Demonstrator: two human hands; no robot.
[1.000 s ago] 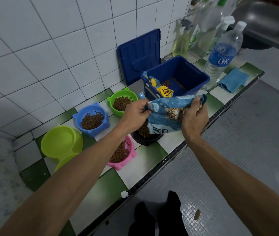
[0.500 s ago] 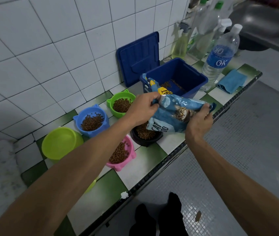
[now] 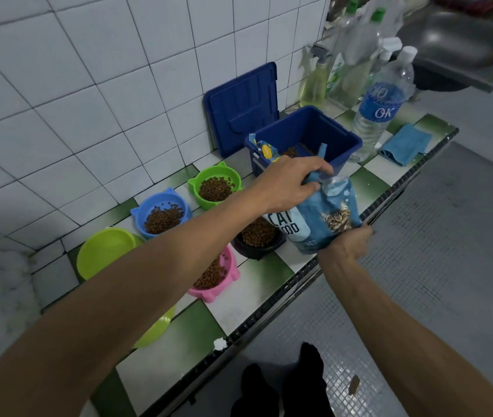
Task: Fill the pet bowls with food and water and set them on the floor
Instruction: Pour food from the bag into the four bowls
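The left hand (image 3: 287,188) pinches the top of the cat food bag (image 3: 331,219). The right hand (image 3: 346,245) grips its bottom. The bag is just in front of the blue bin (image 3: 308,127), above the full black bowl (image 3: 257,251).

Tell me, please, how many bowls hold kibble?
4: the green bowl and blue bowl by the wall; the pink bowl and black bowl in front, partly hidden by the arm.

A folded blue cloth (image 3: 404,144) lies on the checkered surface (image 3: 269,270) near wall-side cleaning bottles (image 3: 314,82) and a steel sink (image 3: 462,46).
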